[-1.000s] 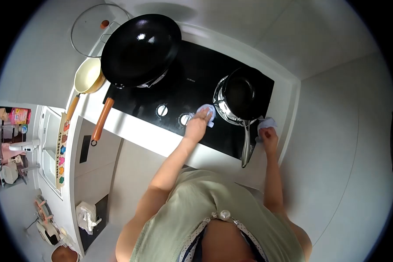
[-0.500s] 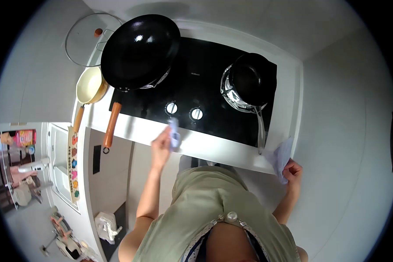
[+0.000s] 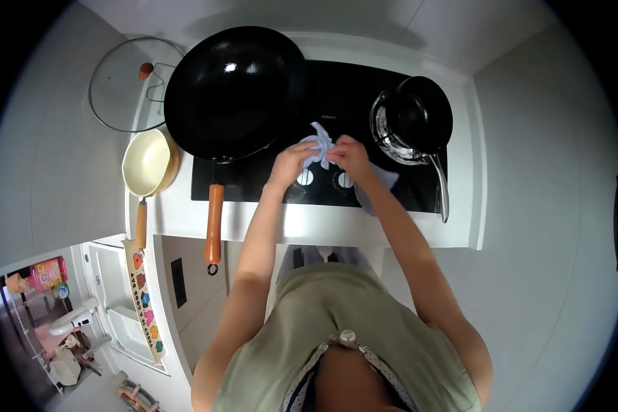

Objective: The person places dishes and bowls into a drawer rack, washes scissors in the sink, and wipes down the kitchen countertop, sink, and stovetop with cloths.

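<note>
Both hands meet over the front middle of the black cooktop [image 3: 281,184], just behind its knobs. A crumpled pale lavender cloth [image 3: 321,145] is bunched between them. My left hand [image 3: 292,163] grips it from the left with fingers closed. From the other side, the closed fingers of my right hand [image 3: 351,156] pinch it. More pale cloth [image 3: 386,180] spreads below my right wrist, partly covered by the forearm; whether it is a separate piece I cannot tell. Two white knobs [image 3: 305,177] lie right below the hands.
At the left burner sits a big black wok [image 3: 233,93] with a wooden handle [image 3: 214,223] jutting past the counter edge. A black saucepan [image 3: 420,113] is tilted on the right burner. Left stand a cream pan [image 3: 147,163] and a glass lid [image 3: 127,86].
My left hand has moved up and right from the counter's front edge. My right hand has come left from the counter's right end. They now meet at the cloth, and the view has shifted.
</note>
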A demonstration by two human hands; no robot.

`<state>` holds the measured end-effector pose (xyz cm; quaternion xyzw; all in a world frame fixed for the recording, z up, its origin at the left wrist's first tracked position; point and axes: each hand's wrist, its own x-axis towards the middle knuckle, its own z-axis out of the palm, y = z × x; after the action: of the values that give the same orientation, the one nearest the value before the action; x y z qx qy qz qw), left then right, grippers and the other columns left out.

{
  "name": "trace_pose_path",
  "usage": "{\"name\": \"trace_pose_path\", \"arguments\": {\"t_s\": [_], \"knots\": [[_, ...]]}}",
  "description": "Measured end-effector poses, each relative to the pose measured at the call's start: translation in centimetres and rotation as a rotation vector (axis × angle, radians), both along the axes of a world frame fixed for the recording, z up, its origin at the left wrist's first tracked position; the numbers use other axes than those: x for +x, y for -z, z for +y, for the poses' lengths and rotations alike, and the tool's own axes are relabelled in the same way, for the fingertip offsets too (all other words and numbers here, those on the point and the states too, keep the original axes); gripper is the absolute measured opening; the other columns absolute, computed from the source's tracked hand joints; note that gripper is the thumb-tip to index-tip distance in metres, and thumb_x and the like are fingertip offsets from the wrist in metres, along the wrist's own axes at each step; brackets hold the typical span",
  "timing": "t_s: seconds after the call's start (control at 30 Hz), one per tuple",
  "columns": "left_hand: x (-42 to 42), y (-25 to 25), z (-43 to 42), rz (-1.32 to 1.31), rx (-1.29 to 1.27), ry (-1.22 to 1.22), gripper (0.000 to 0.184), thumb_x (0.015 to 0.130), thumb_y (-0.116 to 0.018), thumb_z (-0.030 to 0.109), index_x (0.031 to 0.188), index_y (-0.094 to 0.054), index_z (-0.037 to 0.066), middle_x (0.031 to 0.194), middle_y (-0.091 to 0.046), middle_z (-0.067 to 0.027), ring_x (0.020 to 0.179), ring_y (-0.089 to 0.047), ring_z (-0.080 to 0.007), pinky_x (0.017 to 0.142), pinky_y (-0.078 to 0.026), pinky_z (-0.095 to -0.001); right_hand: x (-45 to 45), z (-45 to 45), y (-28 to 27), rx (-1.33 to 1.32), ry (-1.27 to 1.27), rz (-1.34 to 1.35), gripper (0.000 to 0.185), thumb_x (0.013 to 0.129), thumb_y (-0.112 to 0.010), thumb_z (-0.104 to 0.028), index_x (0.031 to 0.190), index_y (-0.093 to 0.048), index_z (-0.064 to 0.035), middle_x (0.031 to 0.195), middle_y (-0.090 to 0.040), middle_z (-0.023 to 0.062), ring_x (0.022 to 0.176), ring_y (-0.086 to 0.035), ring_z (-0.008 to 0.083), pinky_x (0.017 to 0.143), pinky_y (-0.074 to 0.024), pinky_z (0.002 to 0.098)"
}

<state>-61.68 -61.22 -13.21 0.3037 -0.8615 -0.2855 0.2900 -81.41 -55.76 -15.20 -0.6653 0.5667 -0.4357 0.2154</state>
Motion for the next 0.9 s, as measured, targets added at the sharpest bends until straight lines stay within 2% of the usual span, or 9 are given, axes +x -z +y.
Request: {"name": "trace_pose_path", "arguments": {"t_s": [0.03, 0.17, 0.27, 0.4, 0.47, 0.6, 0.77, 0.8, 0.9], "knots": [[0.1, -0.2, -0.5, 0.016, 0.116, 0.021, 0.03, 0.07, -0.054, -0.007, 0.092, -0.066, 0.009, 0.107, -0.061, -0.0074, 0.1, -0.058, -0.0246, 0.084, -0.047, -0.0304, -0.1, -0.9, -0.6, 0.101, -0.11, -0.056, 0.016, 0.061, -0.074, -0.015, 0.072, -0.067, -0.0068, 0.07, -0.054, 0.0063, 0.06, -0.054, 0.0224, 0.054, -0.0433, 0.0292], [4.3, 1.3, 1.5, 0.047, 0.049, -0.105, 0.026, 0.069, -0.055, -0.007, 0.086, -0.068, 0.009, 0.106, -0.062, -0.0069, 0.103, -0.057, -0.0235, 0.086, -0.048, -0.0306, -5.4, 2.5, -2.3, 0.317, -0.126, 0.199, 0.01, 0.061, -0.072, -0.008, 0.071, -0.068, -0.0082, 0.071, -0.055, 0.0042, 0.064, -0.057, 0.0192, 0.056, -0.0451, 0.0299], [4.1, 0.5, 1.2, 0.01, 0.009, -0.089, 0.032, 0.066, -0.054, -0.01, 0.089, -0.067, 0.009, 0.107, -0.062, -0.0056, 0.104, -0.056, -0.0233, 0.086, -0.048, -0.0308, -3.5, 2.9, -2.3, 0.233, 0.018, 0.178, 0.012, 0.061, -0.071, -0.006, 0.072, -0.067, -0.0086, 0.071, -0.054, 0.004, 0.064, -0.057, 0.0199, 0.057, -0.0451, 0.029], [2.1, -0.8, 0.3, 0.016, 0.073, -0.02, 0.033, 0.064, -0.054, -0.011, 0.089, -0.065, 0.007, 0.108, -0.061, -0.0061, 0.104, -0.056, -0.0254, 0.085, -0.047, -0.0309, -2.8, 1.9, -2.9, 0.225, -0.072, 0.021, 0.011, 0.064, -0.07, -0.007, 0.074, -0.065, -0.0074, 0.073, -0.054, 0.0061, 0.064, -0.056, 0.022, 0.057, -0.045, 0.0297], [4.4, -0.2, 2.0, 0.029, 0.049, -0.115, 0.034, 0.064, -0.053, -0.012, 0.09, -0.066, 0.006, 0.108, -0.061, -0.0076, 0.104, -0.055, -0.0257, 0.087, -0.046, -0.0316, -4.6, 5.1, -2.8, 0.206, 0.028, 0.196, 0.011, 0.065, -0.07, -0.008, 0.076, -0.067, -0.0084, 0.073, -0.055, 0.0056, 0.064, -0.057, 0.0216, 0.056, -0.0453, 0.0297], [8.5, 0.3, 7.6, -0.003, 0.072, -0.199, 0.035, 0.066, -0.05, -0.015, 0.091, -0.066, 0.004, 0.108, -0.061, -0.0098, 0.106, -0.055, -0.0284, 0.091, -0.044, -0.0337, -3.5, 12.7, -2.5, 0.161, 0.16, 0.051, 0.014, 0.064, -0.07, 0.0, 0.076, -0.066, -0.0047, 0.072, -0.052, 0.0058, 0.064, -0.056, 0.0213, 0.056, -0.0455, 0.0307], [5.3, -0.2, 8.6, 0.019, 0.043, -0.329, 0.034, 0.063, -0.051, -0.014, 0.087, -0.065, 0.005, 0.105, -0.061, -0.0084, 0.1, -0.056, -0.0291, 0.086, -0.046, -0.0343, -0.6, 8.7, -3.7, 0.144, 0.399, 0.103, 0.018, 0.07, -0.063, 0.001, 0.088, -0.064, -0.0039, 0.081, -0.052, 0.0098, 0.071, -0.055, 0.0264, 0.061, -0.0452, 0.0352], [5.1, -0.3, 8.4, 0.006, 0.008, -0.354, 0.032, 0.062, -0.053, -0.013, 0.086, -0.064, 0.005, 0.104, -0.061, -0.0071, 0.099, -0.056, -0.0287, 0.084, -0.046, -0.0347, -0.4, 8.4, -2.3, 0.034, 0.392, 0.197, 0.021, 0.073, -0.06, 0.0, 0.092, -0.064, -0.0056, 0.081, -0.051, 0.0118, 0.073, -0.053, 0.0285, 0.063, -0.0445, 0.0366], [5.6, -0.8, 10.7, 0.011, 0.028, -0.386, 0.032, 0.062, -0.052, -0.013, 0.085, -0.065, 0.006, 0.103, -0.061, -0.0082, 0.096, -0.058, -0.0289, 0.083, -0.047, -0.0349, 1.0, 11.9, -1.1, 0.097, 0.414, 0.315, 0.018, 0.072, -0.06, 0.0, 0.088, -0.065, -0.0063, 0.076, -0.048, 0.0104, 0.072, -0.052, 0.028, 0.061, -0.0442, 0.0358]]}}
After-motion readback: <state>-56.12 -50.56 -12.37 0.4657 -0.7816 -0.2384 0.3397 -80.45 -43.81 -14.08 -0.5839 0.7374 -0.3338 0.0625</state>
